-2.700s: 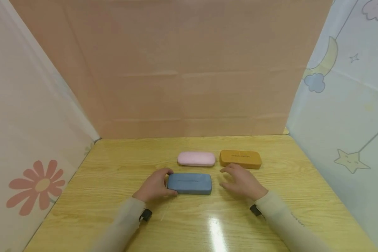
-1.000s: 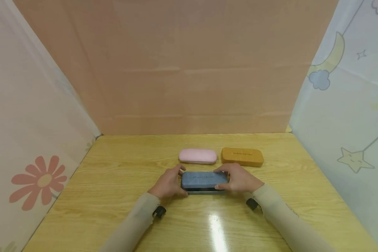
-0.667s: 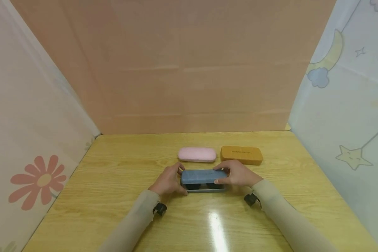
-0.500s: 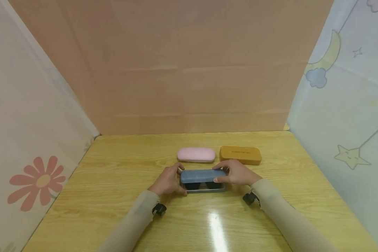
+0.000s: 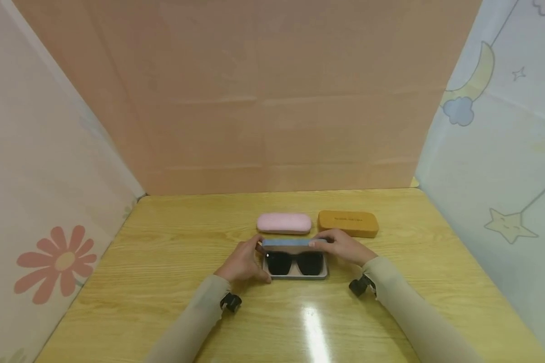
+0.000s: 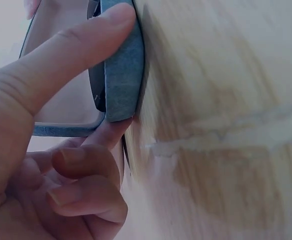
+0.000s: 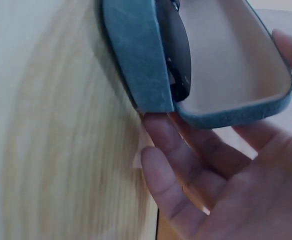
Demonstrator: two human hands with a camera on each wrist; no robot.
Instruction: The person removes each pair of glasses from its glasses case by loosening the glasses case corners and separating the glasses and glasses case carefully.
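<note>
A blue glasses case stands lid-up on the table in the head view, its lid raised toward the back. Dark sunglasses lie folded inside on the pale lining. My left hand grips the left end of the base; in the left wrist view its thumb presses the base's front wall. At the other end, my right hand holds the lid's right side. The right wrist view shows the lid's lining and that hand's fingers under the case's end.
Behind the blue case lie a pink glasses case and an orange glasses case, side by side. The wood-grain table meets a pinkish-brown backdrop at its rear edge. Patterned cloths hang left and right.
The blue case has slid right. My right hand came in from the right, took its lid and swung it up and back, uncovering the sunglasses. My left hand stayed on the left end.
</note>
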